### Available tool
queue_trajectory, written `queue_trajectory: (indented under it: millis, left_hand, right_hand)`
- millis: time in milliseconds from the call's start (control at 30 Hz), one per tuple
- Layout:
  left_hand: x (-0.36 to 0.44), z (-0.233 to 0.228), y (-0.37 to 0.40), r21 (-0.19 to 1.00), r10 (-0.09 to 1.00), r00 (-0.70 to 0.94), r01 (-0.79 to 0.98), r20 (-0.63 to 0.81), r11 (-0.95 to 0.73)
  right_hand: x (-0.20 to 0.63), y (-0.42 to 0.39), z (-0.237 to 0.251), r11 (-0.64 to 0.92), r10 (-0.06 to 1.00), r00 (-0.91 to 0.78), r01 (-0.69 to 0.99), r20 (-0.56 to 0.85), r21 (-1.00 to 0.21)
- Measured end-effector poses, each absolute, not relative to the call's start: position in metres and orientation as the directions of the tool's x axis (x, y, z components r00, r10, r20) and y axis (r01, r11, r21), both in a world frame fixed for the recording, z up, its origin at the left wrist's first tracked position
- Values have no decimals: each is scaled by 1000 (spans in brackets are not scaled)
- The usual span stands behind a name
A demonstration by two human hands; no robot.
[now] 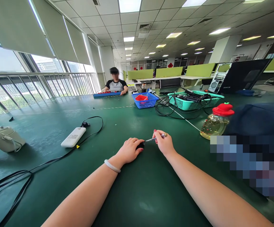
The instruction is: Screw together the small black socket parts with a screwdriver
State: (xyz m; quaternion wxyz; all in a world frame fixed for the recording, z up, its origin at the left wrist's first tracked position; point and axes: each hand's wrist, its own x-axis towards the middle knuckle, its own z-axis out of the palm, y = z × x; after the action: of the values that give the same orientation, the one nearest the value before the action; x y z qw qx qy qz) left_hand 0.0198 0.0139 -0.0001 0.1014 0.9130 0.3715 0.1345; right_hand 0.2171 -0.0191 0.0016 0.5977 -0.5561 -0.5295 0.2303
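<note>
- Left hand [130, 150]: thumb and index finger pinching small black piece [140, 145]; most of piece hidden under fingers, shape can't be made out.
- Black piece sits mid-width on green table [118, 126], toward its near side; table's near edge out of frame.
- Right hand [163, 143]: gripping slim screwdriver [160, 136] by clear handle, yellowish end poking out; handle partly covered by fingers. Thin metal shaft points left at black piece; tip touching or just beside, can't tell.
- Pale bracelet [112, 166] on left wrist; both forearms cut off at bottom.
- Beige case [5, 138] cut off at picture's left, near table's left edge; black cable [28, 171] also runs out of frame there.
- Pixelated patch [248, 167] at table's right side, hides what's under it; dark blue cloth [262, 124] just above, cut off by frame.
- Co-worker [116, 83] at table's far left, face blurred; blue tray [108, 94] in front, red contents too small to identify.
- Teal basket [185, 105], toward table's far right corner: tangled dark cables and devices, overlapping, can't separate them.
- Writing: white box [73, 137] left of hands has grey print block, unreadable. Yellow tag [78, 147] beside it, no legible text. Red-lidded bottle [214, 126] right of hands, no readable brand.
</note>
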Motion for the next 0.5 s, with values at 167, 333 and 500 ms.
queue_trajectory:
  millis: [167,333,500]
  left_hand:
    - [19,2,12,289,684,702,624,199,-726]
    - [20,4,4,272,651,728,596,213,-755]
    - [26,5,-4,217,657,718,620,232,-754]
  right_hand:
    - [225,-15,-1,259,843,431,198,321,-945]
    - [229,-12,-2,261,841,457,127,290,-957]
    - [227,-15,1,279,846,433,137,311,-950]
